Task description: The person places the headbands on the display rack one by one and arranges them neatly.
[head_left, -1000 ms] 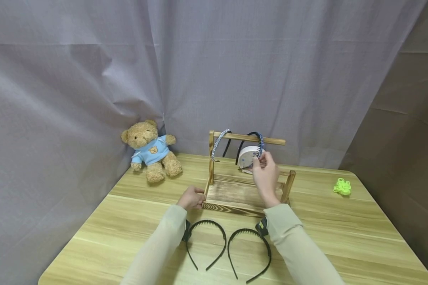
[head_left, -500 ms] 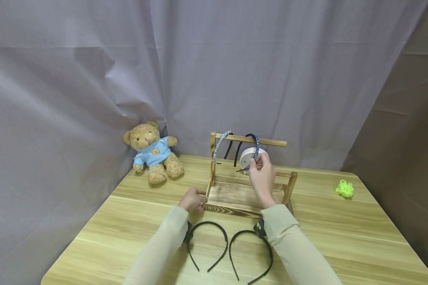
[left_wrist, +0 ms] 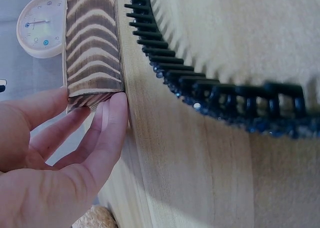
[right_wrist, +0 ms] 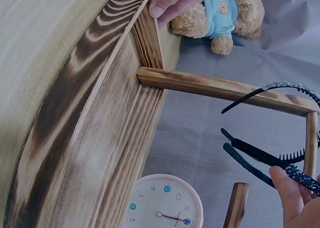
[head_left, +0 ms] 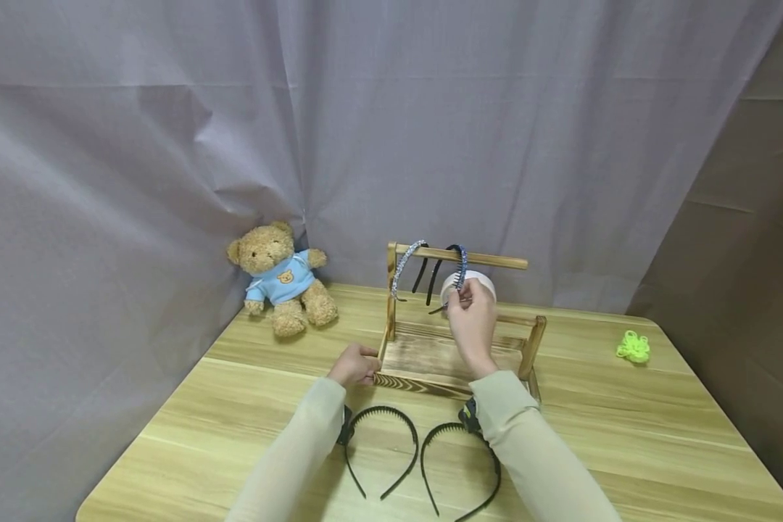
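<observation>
A wooden rack (head_left: 424, 385) with a tray base and a raised bar stands on the table. My left hand (head_left: 355, 365) grips its front left corner, thumb and fingers on either side of the wood in the left wrist view. Over the bar hang a silver glittery headband (head_left: 401, 267), near the left post, and a dark blue glittery headband (head_left: 462, 262) to its right. My right hand (head_left: 473, 322) pinches the blue headband low on its near arm. Two dark toothed headbands lie in front of the rack, a left one (head_left: 412, 437) and a right one (head_left: 423, 467).
Behind the rack stands a round white clock (right_wrist: 167, 195), partly hidden in the head view. A teddy bear (head_left: 277, 279) in a blue shirt sits at the back left. A neon green looped item (head_left: 634, 347) lies at the right. Grey curtain (head_left: 496, 130) hangs behind.
My right hand has moved left with the blue headband, which slid along the bar closer to the silver one. My left hand keeps its grip on the rack corner.
</observation>
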The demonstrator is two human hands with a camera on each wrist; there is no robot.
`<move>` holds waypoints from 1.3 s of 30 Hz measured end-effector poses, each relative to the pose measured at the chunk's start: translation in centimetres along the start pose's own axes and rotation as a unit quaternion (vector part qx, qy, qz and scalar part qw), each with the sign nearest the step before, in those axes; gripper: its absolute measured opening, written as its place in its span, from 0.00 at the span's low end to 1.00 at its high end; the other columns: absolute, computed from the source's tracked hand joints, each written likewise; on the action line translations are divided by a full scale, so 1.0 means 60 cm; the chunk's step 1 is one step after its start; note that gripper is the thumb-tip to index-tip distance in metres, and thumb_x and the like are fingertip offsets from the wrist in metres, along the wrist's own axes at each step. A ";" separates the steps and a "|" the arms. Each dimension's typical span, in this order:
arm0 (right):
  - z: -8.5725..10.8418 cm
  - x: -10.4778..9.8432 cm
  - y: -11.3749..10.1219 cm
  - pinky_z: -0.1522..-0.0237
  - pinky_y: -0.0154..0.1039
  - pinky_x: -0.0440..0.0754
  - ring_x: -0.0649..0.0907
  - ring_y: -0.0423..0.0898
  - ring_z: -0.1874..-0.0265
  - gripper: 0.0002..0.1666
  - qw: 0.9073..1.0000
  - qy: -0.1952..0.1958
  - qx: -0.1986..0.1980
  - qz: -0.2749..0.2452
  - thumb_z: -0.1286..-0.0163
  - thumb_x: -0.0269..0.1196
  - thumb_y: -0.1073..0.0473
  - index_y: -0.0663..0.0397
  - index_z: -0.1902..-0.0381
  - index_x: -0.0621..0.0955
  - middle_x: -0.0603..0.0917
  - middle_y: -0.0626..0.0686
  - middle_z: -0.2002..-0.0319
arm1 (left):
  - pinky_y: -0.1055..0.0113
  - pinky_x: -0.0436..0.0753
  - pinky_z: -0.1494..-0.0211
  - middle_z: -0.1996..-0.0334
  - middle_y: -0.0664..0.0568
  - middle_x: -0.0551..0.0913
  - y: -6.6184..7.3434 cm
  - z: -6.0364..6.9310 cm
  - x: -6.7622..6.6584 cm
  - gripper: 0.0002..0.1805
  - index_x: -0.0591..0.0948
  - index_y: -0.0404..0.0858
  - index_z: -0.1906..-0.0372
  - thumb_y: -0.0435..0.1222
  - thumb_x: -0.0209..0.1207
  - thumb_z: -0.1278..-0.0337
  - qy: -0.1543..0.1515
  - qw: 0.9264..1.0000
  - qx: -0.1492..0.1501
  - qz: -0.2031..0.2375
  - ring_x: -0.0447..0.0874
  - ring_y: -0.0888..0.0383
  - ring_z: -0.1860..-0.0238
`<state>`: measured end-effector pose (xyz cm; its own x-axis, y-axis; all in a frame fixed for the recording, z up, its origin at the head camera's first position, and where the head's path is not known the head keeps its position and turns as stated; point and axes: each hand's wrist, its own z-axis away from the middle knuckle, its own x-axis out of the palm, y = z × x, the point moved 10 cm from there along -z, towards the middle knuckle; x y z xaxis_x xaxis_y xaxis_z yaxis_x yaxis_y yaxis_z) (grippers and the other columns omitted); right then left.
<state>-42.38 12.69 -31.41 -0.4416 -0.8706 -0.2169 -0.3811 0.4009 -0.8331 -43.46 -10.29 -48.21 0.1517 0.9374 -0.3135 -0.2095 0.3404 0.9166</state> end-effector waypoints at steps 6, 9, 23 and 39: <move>0.003 0.007 -0.005 0.75 0.33 0.81 0.83 0.47 0.75 0.07 1.000 0.005 -0.010 0.027 0.35 0.61 0.64 0.59 0.71 0.74 0.86 0.59 0.70 | 0.70 0.85 0.70 0.75 0.51 0.76 0.000 0.000 0.001 0.23 0.71 0.25 0.36 0.28 0.55 0.34 -0.001 1.000 0.001 0.002 0.72 0.64 0.79; 0.003 0.015 -0.008 0.73 0.35 0.82 0.84 0.50 0.72 0.07 0.999 -0.004 -0.017 0.035 0.34 0.60 0.64 0.59 0.71 0.74 0.85 0.59 0.68 | 0.70 0.84 0.70 0.78 0.52 0.75 0.000 0.000 0.000 0.23 0.71 0.24 0.36 0.28 0.54 0.34 0.000 1.000 0.002 0.001 0.72 0.64 0.79; 0.005 0.042 -0.027 0.67 0.42 0.84 0.84 0.52 0.68 0.07 0.996 -0.015 -0.053 0.069 0.33 0.61 0.65 0.59 0.70 0.74 0.83 0.58 0.67 | 0.74 0.82 0.73 0.81 0.54 0.71 -0.003 -0.005 0.003 0.23 0.71 0.23 0.36 0.27 0.54 0.35 -0.004 1.000 0.002 0.003 0.70 0.65 0.80; 0.013 0.050 -0.021 0.54 0.44 0.85 0.84 0.52 0.61 0.11 0.994 -0.064 -0.037 0.079 0.34 0.67 0.58 0.61 0.60 0.82 0.83 0.58 0.61 | 0.72 0.82 0.72 0.80 0.53 0.72 0.000 -0.003 0.006 0.24 0.70 0.22 0.36 0.26 0.54 0.35 -0.006 1.000 0.012 0.004 0.69 0.65 0.81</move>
<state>-42.59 9.38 -31.40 -0.3949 -0.8226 -0.4091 -0.3758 0.5510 -0.7451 -43.58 -9.96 -48.39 0.1611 0.9392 -0.3031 -0.1882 0.3307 0.9248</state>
